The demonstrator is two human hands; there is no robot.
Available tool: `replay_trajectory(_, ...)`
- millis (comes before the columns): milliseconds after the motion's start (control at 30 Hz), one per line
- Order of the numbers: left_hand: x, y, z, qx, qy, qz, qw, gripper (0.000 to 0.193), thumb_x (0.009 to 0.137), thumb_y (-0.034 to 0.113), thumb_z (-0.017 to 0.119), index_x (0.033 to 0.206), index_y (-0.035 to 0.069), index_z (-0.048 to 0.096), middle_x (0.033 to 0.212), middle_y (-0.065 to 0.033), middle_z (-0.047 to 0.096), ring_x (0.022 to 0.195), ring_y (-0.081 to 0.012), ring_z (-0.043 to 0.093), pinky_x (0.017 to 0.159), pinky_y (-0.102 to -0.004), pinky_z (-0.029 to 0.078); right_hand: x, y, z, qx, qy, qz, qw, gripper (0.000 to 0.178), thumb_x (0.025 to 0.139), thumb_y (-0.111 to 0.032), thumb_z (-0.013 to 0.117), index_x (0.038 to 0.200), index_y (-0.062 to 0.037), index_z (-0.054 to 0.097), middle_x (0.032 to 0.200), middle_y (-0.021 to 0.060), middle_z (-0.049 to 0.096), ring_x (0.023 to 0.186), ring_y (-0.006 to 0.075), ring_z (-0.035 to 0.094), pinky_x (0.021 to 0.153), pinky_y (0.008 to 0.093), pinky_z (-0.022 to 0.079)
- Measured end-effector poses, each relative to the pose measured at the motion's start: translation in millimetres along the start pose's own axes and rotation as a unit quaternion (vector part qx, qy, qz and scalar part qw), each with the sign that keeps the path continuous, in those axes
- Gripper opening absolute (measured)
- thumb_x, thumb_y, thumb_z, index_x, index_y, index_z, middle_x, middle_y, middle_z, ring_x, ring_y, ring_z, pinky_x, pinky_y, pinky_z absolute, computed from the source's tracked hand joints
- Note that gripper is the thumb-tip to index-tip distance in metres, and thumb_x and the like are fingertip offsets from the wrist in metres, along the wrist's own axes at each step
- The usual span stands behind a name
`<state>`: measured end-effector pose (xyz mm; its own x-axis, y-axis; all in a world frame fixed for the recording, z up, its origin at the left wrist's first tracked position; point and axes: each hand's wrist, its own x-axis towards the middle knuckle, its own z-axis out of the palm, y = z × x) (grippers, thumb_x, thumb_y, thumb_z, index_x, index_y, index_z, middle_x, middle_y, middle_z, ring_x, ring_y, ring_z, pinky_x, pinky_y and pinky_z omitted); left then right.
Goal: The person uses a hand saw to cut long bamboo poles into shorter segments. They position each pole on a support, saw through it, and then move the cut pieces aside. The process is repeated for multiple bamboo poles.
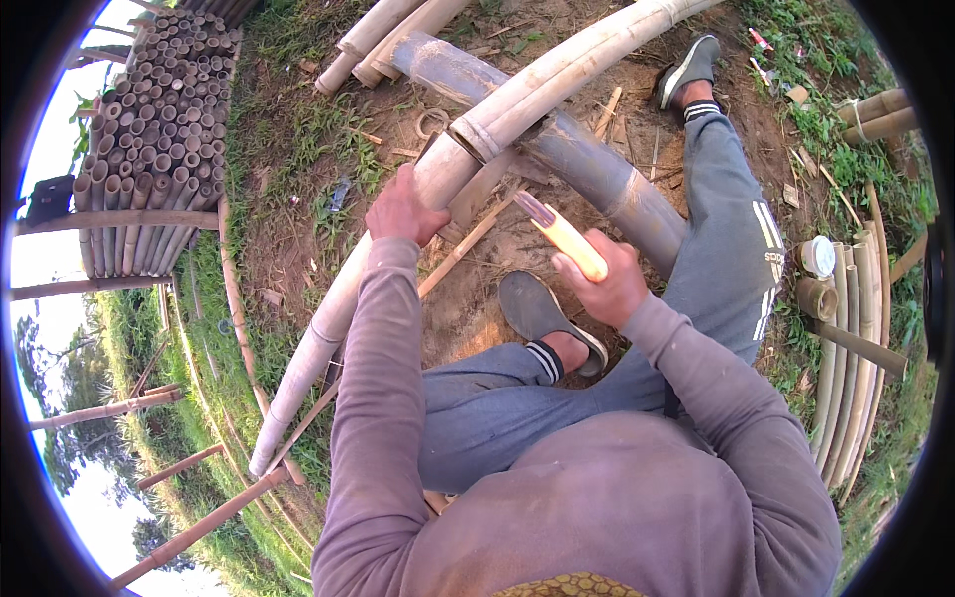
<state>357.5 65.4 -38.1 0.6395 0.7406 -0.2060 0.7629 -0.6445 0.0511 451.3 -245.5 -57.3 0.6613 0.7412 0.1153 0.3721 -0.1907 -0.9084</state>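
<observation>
A long pale bamboo pole (333,313) slants from the lower left to the top right, with a dark cut or split across it just beyond my left hand (403,207). My left hand wraps over the pole, fingers on top and thumb at its right side. In my right hand (612,282), held in the air right of the pole, is a tool with an orange-yellow handle (575,249) and a short dark reddish-brown end; its exact kind is unclear. The pole rests across a thick grey bamboo trunk (597,177) lying crosswise.
Several cut bamboo pieces (388,40) lie on the ground ahead. A large stack of bamboo tubes (159,119) stands at the far left. On the right, bamboo poles (851,348) lean near a white-lidded cup (818,257). My shoes (542,313) rest on dirt with wood scraps.
</observation>
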Motion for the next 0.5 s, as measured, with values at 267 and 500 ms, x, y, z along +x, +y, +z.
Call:
replay_trajectory(267, -4.5, -0.2, -2.8, 0.006, 0.003, -0.006, 1.000, 0.084, 0.069, 0.042, 0.089, 0.139, 0.012, 0.054, 0.127, -0.0192, 0.072, 0.118, -0.0413, 0.070, 0.100, -0.0519, 0.056, -0.5, -2.7, -3.8, 0.058, -0.001, -0.011, 0.998, 0.028, 0.095, -0.024, 0.084, 0.100, -0.0025, 0.068, 0.077, 0.0167, 0.071, 0.069, 0.0345, 0.074, 0.062, 0.0424, 0.056)
replay_trajectory(500, -4.2, 0.5, 3.9, 0.011, 0.023, 0.015, 1.000, 0.090, 0.069, 0.043, 0.090, 0.144, 0.011, 0.051, 0.129, -0.0200, 0.071, 0.118, -0.0408, 0.070, 0.101, -0.0515, 0.056, -10.0, 18.7, 0.0, 0.048, 0.033, -0.034, 0.998, 0.022, 0.094, -0.017, 0.083, 0.097, -0.0018, 0.068, 0.074, 0.0156, 0.067, 0.060, 0.0284, 0.068, 0.058, 0.0393, 0.052)
